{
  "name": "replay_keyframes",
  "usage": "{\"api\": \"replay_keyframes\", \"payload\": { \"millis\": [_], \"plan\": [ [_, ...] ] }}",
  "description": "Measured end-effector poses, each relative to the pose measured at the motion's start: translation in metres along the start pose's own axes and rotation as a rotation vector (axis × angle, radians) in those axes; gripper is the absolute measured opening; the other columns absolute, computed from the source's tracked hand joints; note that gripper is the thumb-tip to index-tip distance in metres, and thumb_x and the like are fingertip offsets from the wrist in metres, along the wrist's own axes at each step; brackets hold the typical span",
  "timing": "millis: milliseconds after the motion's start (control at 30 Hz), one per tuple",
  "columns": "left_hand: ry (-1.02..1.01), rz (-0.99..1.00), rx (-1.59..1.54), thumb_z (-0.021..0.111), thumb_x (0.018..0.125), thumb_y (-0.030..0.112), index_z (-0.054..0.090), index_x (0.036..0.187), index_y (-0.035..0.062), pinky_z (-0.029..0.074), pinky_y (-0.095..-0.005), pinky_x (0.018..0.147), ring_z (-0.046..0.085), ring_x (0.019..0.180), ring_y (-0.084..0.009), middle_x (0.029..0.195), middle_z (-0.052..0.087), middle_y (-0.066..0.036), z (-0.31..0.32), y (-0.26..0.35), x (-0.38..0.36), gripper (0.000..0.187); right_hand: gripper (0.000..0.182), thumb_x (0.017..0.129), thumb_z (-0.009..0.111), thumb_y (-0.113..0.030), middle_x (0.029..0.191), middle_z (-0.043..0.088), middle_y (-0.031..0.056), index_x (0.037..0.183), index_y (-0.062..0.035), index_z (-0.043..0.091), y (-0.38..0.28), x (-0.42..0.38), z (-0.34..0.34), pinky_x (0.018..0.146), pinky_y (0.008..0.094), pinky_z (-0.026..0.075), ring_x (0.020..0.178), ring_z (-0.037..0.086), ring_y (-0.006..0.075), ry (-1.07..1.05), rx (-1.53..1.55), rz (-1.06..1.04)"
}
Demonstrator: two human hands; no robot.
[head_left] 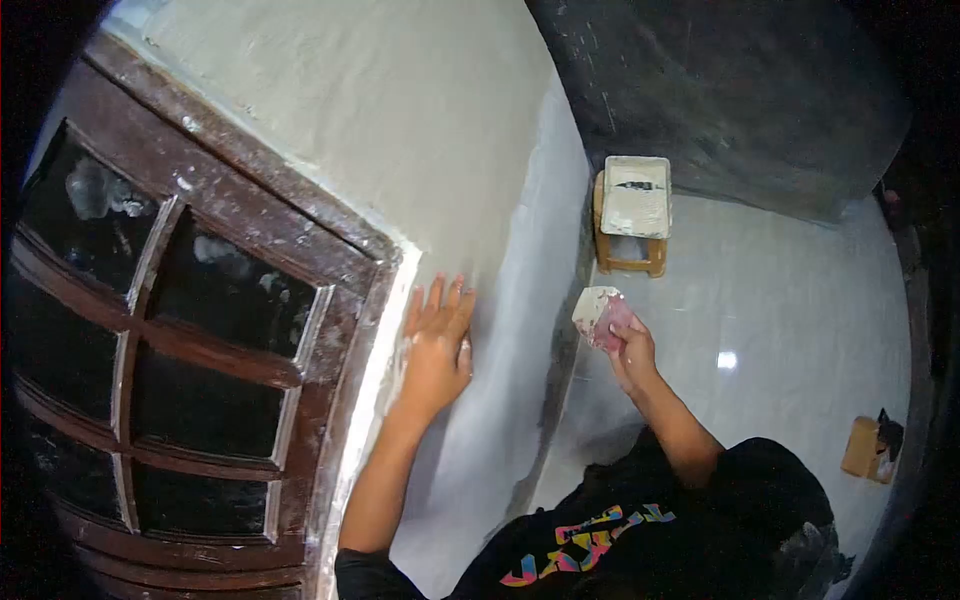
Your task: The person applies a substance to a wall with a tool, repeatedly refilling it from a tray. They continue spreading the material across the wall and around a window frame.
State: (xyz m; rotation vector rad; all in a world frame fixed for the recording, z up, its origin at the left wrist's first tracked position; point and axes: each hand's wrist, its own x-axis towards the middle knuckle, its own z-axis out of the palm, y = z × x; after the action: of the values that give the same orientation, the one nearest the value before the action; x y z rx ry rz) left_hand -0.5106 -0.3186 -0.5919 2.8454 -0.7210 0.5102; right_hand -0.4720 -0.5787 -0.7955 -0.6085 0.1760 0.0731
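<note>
My left hand (pixel 437 340) lies against the wall (pixel 500 240) beside the door frame, fingers stretched upward and smudged with pale paste. In my right hand (pixel 636 356) is a pink plastic putty scraper (pixel 612 318), gripped by its near side. Cream-coloured putty coats the scraper's far part. It is held over the floor, apart from the wall. Cream putty covers the upper wall, while a whiter strip runs down toward the corner. The white-smeared edge of the door frame (pixel 375 350) runs just left of my left hand.
A tray of putty (pixel 637 215) with a dark tool or mark in it rests on a yellowish-brown stool (pixel 654 260). A dark wall (pixel 740 100) rises behind. The paned wooden door (pixel 200 360) fills the left. A cardboard box (pixel 860 447) sits on the tiled floor (pixel 790 300) at right.
</note>
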Motion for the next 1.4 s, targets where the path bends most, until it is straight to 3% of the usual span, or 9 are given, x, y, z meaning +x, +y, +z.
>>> {"api": "replay_keyframes", "payload": {
  "millis": [333, 633, 733, 900, 967, 1100, 1200, 1300, 1400],
  "plan": [
    [0.185, -0.436, -0.718, 0.054, 0.088, -0.004, 0.049, 0.14, -0.0007, 0.04, -0.0463, 0.11, 0.043, 0.135, -0.0457, 0.144, 0.047, -0.028, 0.237, 0.101, 0.083, 0.052, 0.047, 0.089, 0.042, 0.008, 0.125, 0.06, 0.017, 0.135, 0.0042, 0.051, -0.125, 0.089, -0.056, 0.104, 0.0405, 0.049, 0.116, 0.061, 0.0285, 0.083, -0.087, 0.054],
    [0.157, -0.622, -0.889, 0.06, 0.092, 0.003, 0.046, 0.144, 0.0037, 0.045, -0.0408, 0.103, 0.054, 0.127, -0.0414, 0.133, 0.057, -0.028, 0.321, 0.124, 0.173, 0.054, 0.054, 0.085, 0.042, 0.008, 0.126, 0.06, 0.0145, 0.138, 0.0005, 0.048, -0.194, 0.167, -0.107, 0.103, 0.0415, 0.049, 0.116, 0.06, 0.0288, 0.194, -0.219, 0.01],
    [0.167, -0.579, -0.855, 0.059, 0.092, 0.005, 0.045, 0.142, -0.0041, 0.047, -0.0435, 0.099, 0.056, 0.12, -0.0475, 0.13, 0.056, -0.034, 0.337, 0.115, 0.198, 0.052, 0.054, 0.085, 0.041, 0.01, 0.122, 0.06, 0.0126, 0.138, 0.0001, 0.049, -0.19, 0.196, -0.125, 0.101, 0.0397, 0.051, 0.114, 0.06, 0.0265, 0.239, -0.175, 0.014],
    [-0.039, -0.694, -0.886, 0.058, 0.092, 0.01, 0.044, 0.141, -0.0075, 0.037, -0.0424, 0.111, 0.05, 0.131, -0.0432, 0.139, 0.051, -0.032, 0.396, 0.078, 0.237, 0.054, 0.052, 0.087, 0.041, 0.011, 0.124, 0.06, 0.0108, 0.137, -0.0007, 0.052, -0.178, 0.243, -0.149, 0.098, 0.0384, 0.052, 0.114, 0.06, 0.0244, 0.38, -0.189, -0.006],
    [-0.111, -0.741, -0.983, 0.063, 0.091, 0.015, 0.044, 0.145, 0.0002, 0.041, -0.0439, 0.108, 0.051, 0.13, -0.043, 0.14, 0.05, -0.03, 0.434, 0.053, 0.25, 0.059, 0.048, 0.09, 0.042, 0.008, 0.125, 0.061, 0.0118, 0.136, -0.0007, 0.053, -0.175, 0.258, -0.151, 0.097, 0.0391, 0.052, 0.113, 0.061, 0.0244, 0.355, -0.219, -0.036],
    [-0.192, -0.543, -0.765, 0.067, 0.088, 0.017, 0.039, 0.146, -0.0016, 0.035, -0.0497, 0.113, 0.041, 0.136, -0.0474, 0.148, 0.043, -0.029, 0.496, 0.018, 0.268, 0.067, 0.051, 0.092, 0.048, 0.0, 0.136, 0.056, 0.0117, 0.143, -0.0011, 0.045, -0.161, 0.273, -0.149, 0.102, 0.0407, 0.048, 0.121, 0.058, 0.0263, 0.504, -0.343, -0.038],
    [-0.395, -0.457, -0.723, 0.068, 0.08, 0.015, 0.032, 0.149, -0.0055, 0.017, -0.0524, 0.121, 0.022, 0.144, -0.0513, 0.156, 0.028, -0.029, 0.549, -0.012, 0.283, 0.081, 0.044, 0.097, 0.054, -0.009, 0.133, 0.058, 0.0087, 0.14, -0.0006, 0.05, -0.147, 0.309, -0.176, 0.099, 0.0365, 0.047, 0.116, 0.059, 0.0216, 0.65, -0.389, -0.03],
    [-0.613, -0.36, -0.538, 0.071, 0.076, 0.016, 0.025, 0.152, -0.0056, 0.012, -0.0563, 0.121, 0.009, 0.147, -0.0532, 0.162, 0.013, -0.027, 0.607, -0.029, 0.303, 0.091, 0.041, 0.097, 0.057, -0.011, 0.129, 0.06, 0.0082, 0.137, -0.0001, 0.053, -0.132, 0.344, -0.202, 0.098, 0.0354, 0.047, 0.112, 0.06, 0.02, 0.706, -0.596, -0.082],
    [-0.588, -0.193, -0.439, 0.075, 0.072, 0.018, 0.019, 0.154, -0.0043, 0.009, -0.0592, 0.121, 0.002, 0.148, -0.0527, 0.163, 0.006, -0.025, 0.653, -0.043, 0.315, 0.101, 0.042, 0.096, 0.056, -0.004, 0.128, 0.061, 0.0088, 0.137, 0.0008, 0.054, -0.122, 0.368, -0.216, 0.098, 0.0349, 0.048, 0.112, 0.059, 0.0196, 0.769, -0.663, -0.028]
  ]
}}
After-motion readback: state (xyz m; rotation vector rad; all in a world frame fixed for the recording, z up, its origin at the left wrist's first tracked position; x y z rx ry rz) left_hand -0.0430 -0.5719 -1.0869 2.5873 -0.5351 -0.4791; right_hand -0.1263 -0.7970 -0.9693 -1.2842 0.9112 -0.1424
